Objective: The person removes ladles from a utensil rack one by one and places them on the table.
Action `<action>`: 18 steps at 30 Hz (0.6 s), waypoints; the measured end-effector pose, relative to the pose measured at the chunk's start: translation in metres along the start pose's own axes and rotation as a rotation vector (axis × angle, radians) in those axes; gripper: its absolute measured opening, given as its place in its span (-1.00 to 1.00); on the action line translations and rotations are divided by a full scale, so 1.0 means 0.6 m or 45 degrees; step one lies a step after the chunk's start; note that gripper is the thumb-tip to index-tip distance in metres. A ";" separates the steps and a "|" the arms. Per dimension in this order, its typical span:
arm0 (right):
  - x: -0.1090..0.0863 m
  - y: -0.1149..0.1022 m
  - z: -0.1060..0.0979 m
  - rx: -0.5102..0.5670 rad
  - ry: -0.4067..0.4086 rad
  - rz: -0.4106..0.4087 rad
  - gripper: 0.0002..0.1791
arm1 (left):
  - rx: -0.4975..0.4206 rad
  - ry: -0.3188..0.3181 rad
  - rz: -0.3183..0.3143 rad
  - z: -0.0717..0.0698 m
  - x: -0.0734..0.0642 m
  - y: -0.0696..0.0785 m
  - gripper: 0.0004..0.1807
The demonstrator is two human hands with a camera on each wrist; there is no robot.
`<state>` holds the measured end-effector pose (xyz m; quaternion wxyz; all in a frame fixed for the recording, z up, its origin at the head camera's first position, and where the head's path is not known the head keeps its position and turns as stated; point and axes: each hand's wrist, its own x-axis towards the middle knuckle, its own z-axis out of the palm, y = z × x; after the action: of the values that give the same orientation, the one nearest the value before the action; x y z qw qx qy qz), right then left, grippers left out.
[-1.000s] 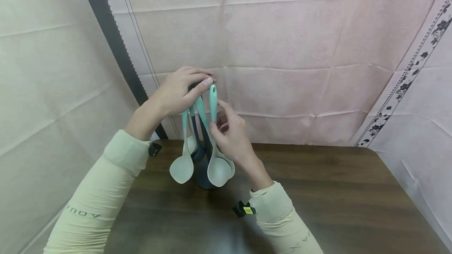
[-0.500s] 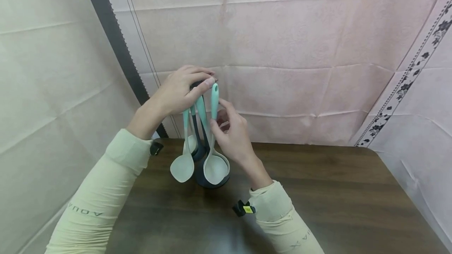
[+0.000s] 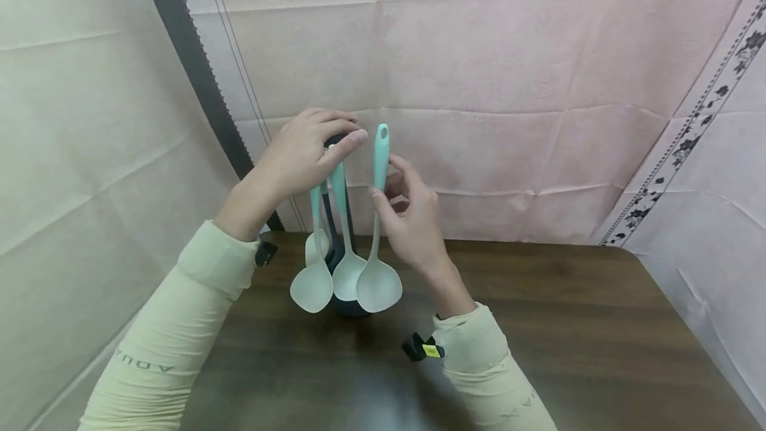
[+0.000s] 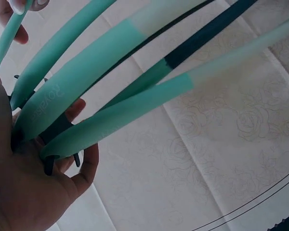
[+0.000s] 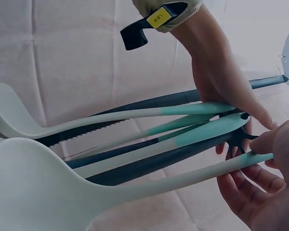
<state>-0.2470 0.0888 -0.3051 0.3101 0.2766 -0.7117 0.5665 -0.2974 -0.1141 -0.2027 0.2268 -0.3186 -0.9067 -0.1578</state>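
Note:
My left hand [image 3: 305,151] holds the dark top of a utensil stand [image 3: 353,308], its fingers curled down around the hooks [image 4: 49,164]. My right hand [image 3: 413,218] pinches the teal handle of a white ladle [image 3: 380,285] between thumb and fingers. The ladle hangs upright, bowl down, its handle top apart from the stand. Other teal-handled utensils hang from the hooks, including a pale spoon [image 3: 348,277] in the middle and a wide-headed pale utensil [image 3: 312,288] at left. In the right wrist view, my right thumb and fingers cover part of the ladle's handle [image 5: 231,163].
The stand is on a brown wooden table [image 3: 538,311], near its back edge. A pale cloth backdrop [image 3: 479,85] hangs right behind it, and another cloth [image 3: 90,118] closes off the left side. Dark-headed utensils [image 3: 335,251] hang at the stand's back.
My right hand has drawn the ladle up and to the right, away from the stand, uncovering the middle spoon behind it. My left hand has stayed on the stand's top.

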 end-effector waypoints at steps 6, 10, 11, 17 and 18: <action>-0.006 0.002 -0.021 0.001 -0.004 0.007 -0.46 | 0.021 -0.008 -0.043 -0.001 -0.001 0.003 -0.30; -0.009 0.011 -0.039 -0.009 0.006 0.013 -0.49 | 0.031 0.005 -0.040 -0.003 0.001 0.003 -0.29; -0.011 0.014 -0.043 -0.011 0.006 0.021 -0.50 | 0.033 0.006 -0.041 -0.004 0.001 0.002 -0.29; -0.025 0.032 -0.066 -0.047 0.012 0.096 -0.48 | 0.031 0.001 -0.059 -0.004 -0.004 -0.002 -0.28; -0.028 0.035 -0.070 -0.055 0.016 0.110 -0.46 | 0.029 0.001 -0.060 -0.004 -0.006 -0.003 -0.28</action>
<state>-0.2464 0.1351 -0.3242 0.2956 0.2352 -0.7329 0.5658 -0.2956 -0.1184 -0.2029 0.2270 -0.2944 -0.9157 -0.1527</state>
